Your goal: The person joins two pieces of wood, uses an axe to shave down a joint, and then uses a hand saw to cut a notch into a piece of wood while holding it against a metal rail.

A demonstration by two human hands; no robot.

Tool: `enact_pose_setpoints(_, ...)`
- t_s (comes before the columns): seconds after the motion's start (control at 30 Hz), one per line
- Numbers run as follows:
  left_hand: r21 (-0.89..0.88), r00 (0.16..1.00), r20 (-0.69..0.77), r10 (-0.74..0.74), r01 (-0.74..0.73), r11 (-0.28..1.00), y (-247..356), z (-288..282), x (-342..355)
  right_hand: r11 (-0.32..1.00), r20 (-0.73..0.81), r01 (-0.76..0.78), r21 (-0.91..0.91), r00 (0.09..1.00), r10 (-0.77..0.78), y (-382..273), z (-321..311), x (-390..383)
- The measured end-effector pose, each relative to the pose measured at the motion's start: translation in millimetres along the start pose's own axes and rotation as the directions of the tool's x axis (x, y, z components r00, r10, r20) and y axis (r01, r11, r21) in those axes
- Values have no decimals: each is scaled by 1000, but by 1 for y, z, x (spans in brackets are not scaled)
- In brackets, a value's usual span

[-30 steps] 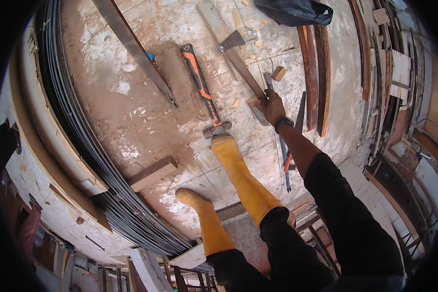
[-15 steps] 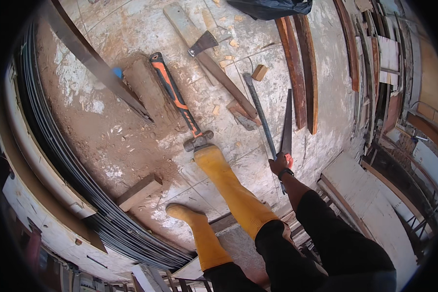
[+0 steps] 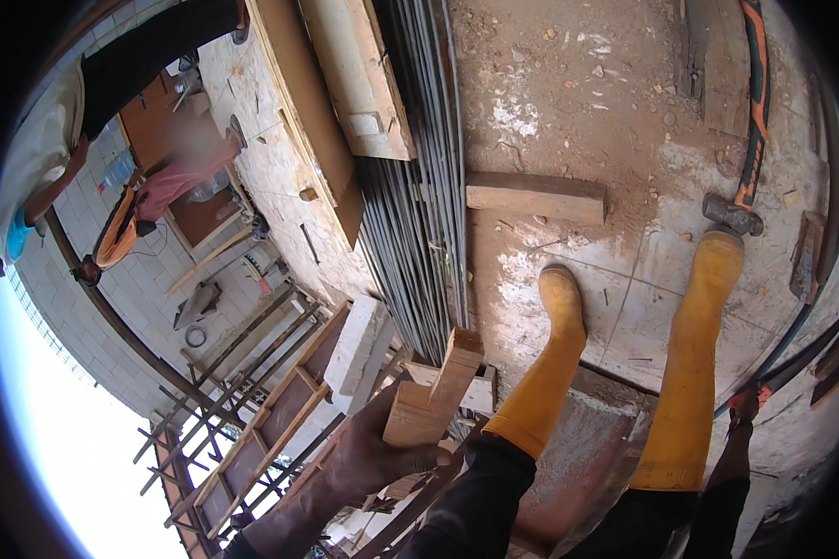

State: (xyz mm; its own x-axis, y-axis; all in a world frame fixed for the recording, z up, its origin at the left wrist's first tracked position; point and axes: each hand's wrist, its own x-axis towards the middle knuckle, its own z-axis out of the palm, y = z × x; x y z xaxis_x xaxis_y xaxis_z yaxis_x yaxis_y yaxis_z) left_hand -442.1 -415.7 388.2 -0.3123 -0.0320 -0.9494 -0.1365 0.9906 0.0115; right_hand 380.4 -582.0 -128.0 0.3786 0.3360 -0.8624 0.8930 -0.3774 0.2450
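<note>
Wooden block [image 3: 433,396] sits in the left hand [image 3: 368,456], low centre of the head view; fingers wrap its lower end w/ thumb along the side, block tilted up toward the bundle of steel rods [image 3: 419,186]. Block hangs over the edge of the concrete slab [image 3: 569,112], just beside the left yellow boot [image 3: 550,363]. Right hand [image 3: 741,410] is at lower right, clenched on a thin dark bar [image 3: 792,345] that curves up along the right rim; its red-tipped end shows by the knuckles. Right yellow boot [image 3: 694,363] stands w/ its toe touching the head of a sledgehammer [image 3: 746,140], orange-and-black handle running up the slab. Short plank [image 3: 536,197] lies flat on the slab betw. rods and boots, apart from both. Wide board [image 3: 354,74] rests at top, left of the rods. Far left, another person [image 3: 56,140] stands on a lower paved level; scaffold frames [image 3: 252,410] below the slab edge.
</note>
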Motion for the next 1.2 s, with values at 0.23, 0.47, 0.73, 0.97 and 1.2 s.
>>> enact_pose_setpoints(0.23, -17, 992, 93, 79, -78, 997, -7, -66, -95, 731, -233, -102, 675, 910, 343, -48, -91, -174)
enact_pose_setpoints(0.47, -371, 906, 414, 91, 77, 926, 3, -179, -274, 713, -412, 138, 688, 883, 227, -86, -226, -477)
enact_pose_setpoints(0.73, 328, 969, -122, -213, 242, 913, -330, -212, -487, 871, 170, 172, 460, 946, -277, -28, -353, -731)
enact_pose_setpoints(0.97, -347, 907, -325, -268, 150, 926, -603, -278, -621, 571, -171, 682, 457, 697, -696, -211, -429, -1112)
enact_pose_setpoints(1.2, -643, 899, -345, -271, -16, 766, -821, -363, -639, 235, -206, 969, -71, 216, -954, -360, -223, -1427)
